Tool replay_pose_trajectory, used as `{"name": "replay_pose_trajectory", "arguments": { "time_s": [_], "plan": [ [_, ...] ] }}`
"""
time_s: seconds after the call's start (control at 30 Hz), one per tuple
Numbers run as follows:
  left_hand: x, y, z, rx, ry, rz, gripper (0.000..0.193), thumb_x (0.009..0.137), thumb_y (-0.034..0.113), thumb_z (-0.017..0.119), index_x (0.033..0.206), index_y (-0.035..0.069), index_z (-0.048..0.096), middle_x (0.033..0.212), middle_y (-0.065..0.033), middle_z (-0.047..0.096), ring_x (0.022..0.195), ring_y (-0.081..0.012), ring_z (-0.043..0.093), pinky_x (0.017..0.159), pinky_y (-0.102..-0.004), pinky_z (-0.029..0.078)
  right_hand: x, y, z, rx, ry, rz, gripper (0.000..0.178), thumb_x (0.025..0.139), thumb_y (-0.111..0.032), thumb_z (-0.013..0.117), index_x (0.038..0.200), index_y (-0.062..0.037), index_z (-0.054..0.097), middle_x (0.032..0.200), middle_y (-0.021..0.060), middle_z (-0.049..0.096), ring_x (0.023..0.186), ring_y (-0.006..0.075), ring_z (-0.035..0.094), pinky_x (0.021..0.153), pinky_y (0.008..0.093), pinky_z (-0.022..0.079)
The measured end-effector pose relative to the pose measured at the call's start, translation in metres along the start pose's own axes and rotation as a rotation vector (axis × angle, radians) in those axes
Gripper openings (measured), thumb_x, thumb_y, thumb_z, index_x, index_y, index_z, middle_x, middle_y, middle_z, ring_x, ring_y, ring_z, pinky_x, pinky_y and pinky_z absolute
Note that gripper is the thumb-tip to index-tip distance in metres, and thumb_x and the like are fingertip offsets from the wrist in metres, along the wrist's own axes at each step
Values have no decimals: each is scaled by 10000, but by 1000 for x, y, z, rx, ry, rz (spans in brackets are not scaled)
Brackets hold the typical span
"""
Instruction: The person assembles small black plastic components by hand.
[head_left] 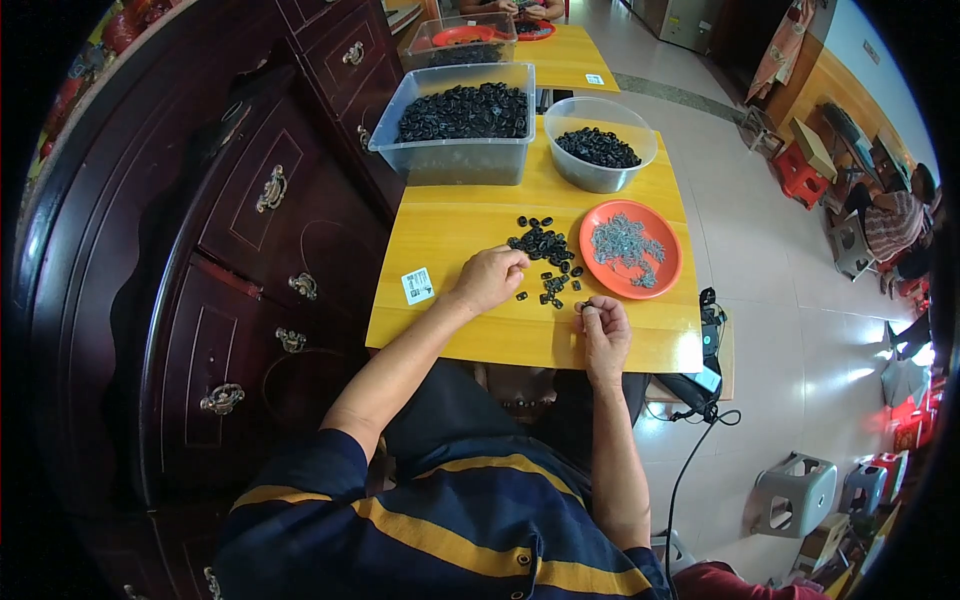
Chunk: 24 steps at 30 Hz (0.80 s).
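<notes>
My left hand is closed, its fingertips curled at the left edge of a pile of small black oval plastic pieces on the yellow table; what it pinches, if anything, is hidden. Nearer the front edge, my right hand pinches a small black piece between thumb and fingers. Several small black rectangular pieces lie loose between the two hands. Just beyond my right hand, an orange-red plate holds a heap of small grey parts, too fine to make out.
A clear rectangular bin and a round clear tub, both with black pieces, stand at the table's far side. Dark wooden drawers crowd the left. A black cable hangs at right, near a grey stool. Another person's hands work beyond.
</notes>
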<state>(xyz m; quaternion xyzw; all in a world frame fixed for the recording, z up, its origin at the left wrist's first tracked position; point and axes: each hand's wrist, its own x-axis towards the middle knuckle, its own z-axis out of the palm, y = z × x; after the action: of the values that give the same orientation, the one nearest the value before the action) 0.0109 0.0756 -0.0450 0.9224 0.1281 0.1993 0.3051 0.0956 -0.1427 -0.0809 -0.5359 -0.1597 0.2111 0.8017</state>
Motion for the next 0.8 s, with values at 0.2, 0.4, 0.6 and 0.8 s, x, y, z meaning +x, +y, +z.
{"name": "replay_pose_trajectory", "arguments": {
  "time_s": [0.2, 0.4, 0.6, 0.8],
  "plan": [
    [9, 8, 8, 33, 11, 87, 167, 826, 86, 595, 958, 41, 686, 901, -134, 675, 841, -309, 660, 763, -397, 528, 1, 2, 0, 31, -1, -10, 105, 965, -38, 573, 1065, -33, 541, 976, 76, 667, 784, 85, 603, 720, 210, 487],
    [21, 12, 16, 145, -3, 90, 199, 839, 110, 602, 1013, 88, 695, 919, -116, 667, 873, -322, 650, 765, -418, 528, 1, 1, -1, 22, -5, -5, 94, 969, -39, 564, 1060, -42, 540, 1002, 62, 665, 777, 84, 596, 723, 218, 487],
    [25, 22, 22, 127, -47, 107, 236, 847, 135, 618, 1072, 139, 688, 954, -100, 654, 870, -319, 654, 758, -451, 533, 2, 0, 0, -24, 19, -52, 80, 967, -38, 565, 1043, -52, 547, 991, 26, 630, 771, 81, 587, 717, 223, 488],
    [30, 16, 26, 182, -66, 103, 197, 847, 171, 628, 1025, 133, 704, 934, -95, 642, 869, -311, 647, 745, -433, 523, 1, -3, 1, -23, -4, -35, 75, 963, -35, 570, 1031, -59, 550, 923, -13, 577, 771, 73, 583, 712, 214, 493]
  ]
}}
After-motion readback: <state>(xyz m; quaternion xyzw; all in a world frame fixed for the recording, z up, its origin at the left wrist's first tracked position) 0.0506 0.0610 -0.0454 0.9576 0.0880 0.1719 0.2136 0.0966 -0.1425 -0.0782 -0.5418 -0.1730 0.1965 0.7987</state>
